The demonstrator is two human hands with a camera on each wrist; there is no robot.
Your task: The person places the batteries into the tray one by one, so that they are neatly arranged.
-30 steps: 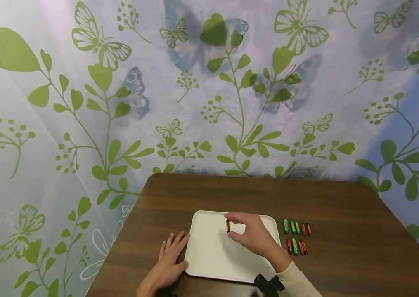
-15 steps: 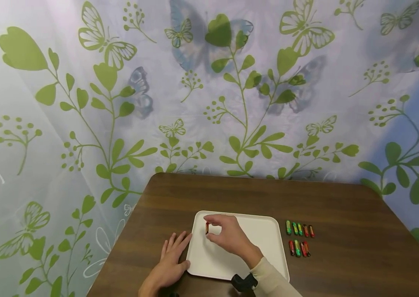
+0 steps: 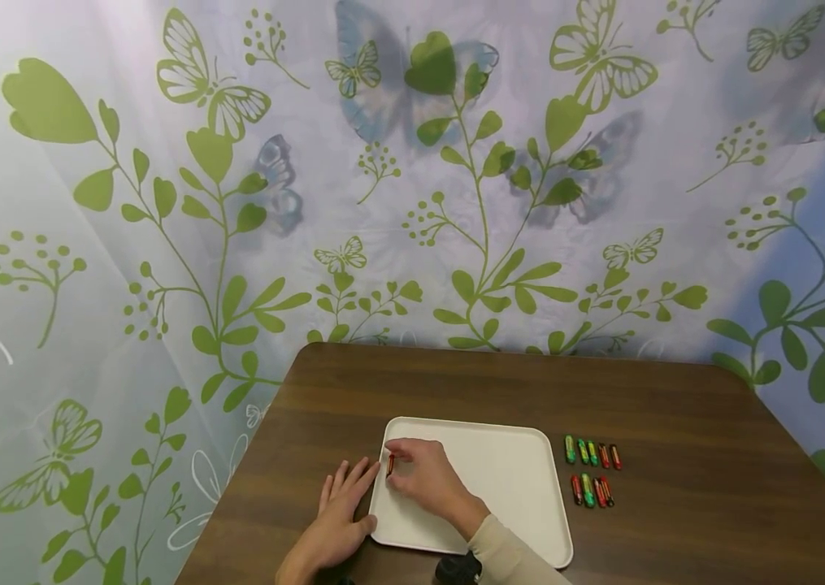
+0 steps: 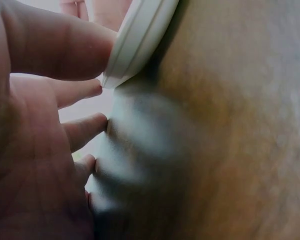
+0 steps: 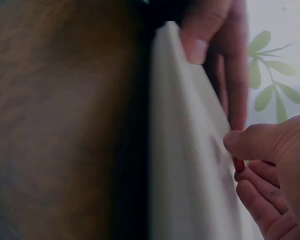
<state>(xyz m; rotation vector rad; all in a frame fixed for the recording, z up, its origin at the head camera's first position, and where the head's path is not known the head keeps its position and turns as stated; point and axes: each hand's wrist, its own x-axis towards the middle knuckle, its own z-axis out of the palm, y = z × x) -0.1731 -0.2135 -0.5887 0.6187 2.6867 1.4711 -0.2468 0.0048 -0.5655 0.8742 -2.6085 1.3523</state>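
Observation:
A red and black battery [image 3: 391,465] is pinched between the thumb and forefinger of my right hand [image 3: 428,481], at the left side of a white tray [image 3: 500,479]. The right wrist view shows the red battery [image 5: 238,164] near the tray's surface; whether it touches cannot be told. My left hand [image 3: 335,520] lies with fingers spread on the table just left of the tray. Its thumb touches the tray's rim [image 4: 140,45] in the left wrist view.
Several green and red batteries lie in two rows on the brown table [image 3: 675,439] right of the tray, among them a green battery [image 3: 569,448] and a red battery [image 3: 576,490]. A patterned curtain [image 3: 383,203] hangs behind the table.
My right hand has carried the battery leftward across the tray, then lower toward its left edge. The left hand stays beside the tray. The head view has shifted slightly.

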